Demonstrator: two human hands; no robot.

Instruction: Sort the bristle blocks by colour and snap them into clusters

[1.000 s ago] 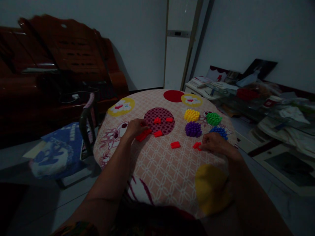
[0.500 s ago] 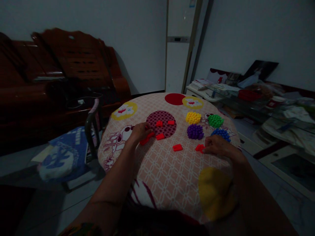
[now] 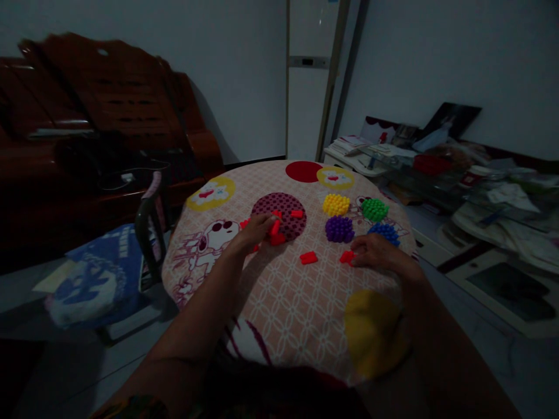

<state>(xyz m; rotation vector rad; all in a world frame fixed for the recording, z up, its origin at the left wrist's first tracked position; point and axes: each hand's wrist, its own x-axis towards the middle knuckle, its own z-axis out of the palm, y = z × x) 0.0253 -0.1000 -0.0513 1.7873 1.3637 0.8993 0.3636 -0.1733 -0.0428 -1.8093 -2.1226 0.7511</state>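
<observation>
My left hand (image 3: 257,230) is closed in a pinch on a small red plastic piece (image 3: 275,226), held just over the patterned purple circle of the tablecloth. More red pieces lie under and beside that hand, partly hidden by it. At the right, the fingers of my right hand (image 3: 373,251) are closed on another red plastic piece (image 3: 346,257) at the table surface. Between the hands lies a loose red block (image 3: 308,258), and a further red block (image 3: 297,214) rests on the purple circle. Their exact shape is too small to make out.
Knobbly clusters in yellow (image 3: 336,205), purple (image 3: 339,229), green (image 3: 374,209) and blue (image 3: 384,234) stand on the round table's cloth (image 3: 279,308). A folding chair (image 3: 146,224) is at the left, a cluttered glass-topped cabinet (image 3: 430,174) at the right.
My left hand has picked up a red piece and moved slightly right, over the purple circle. My right hand stays at its red piece. The whole view has shifted a little.
</observation>
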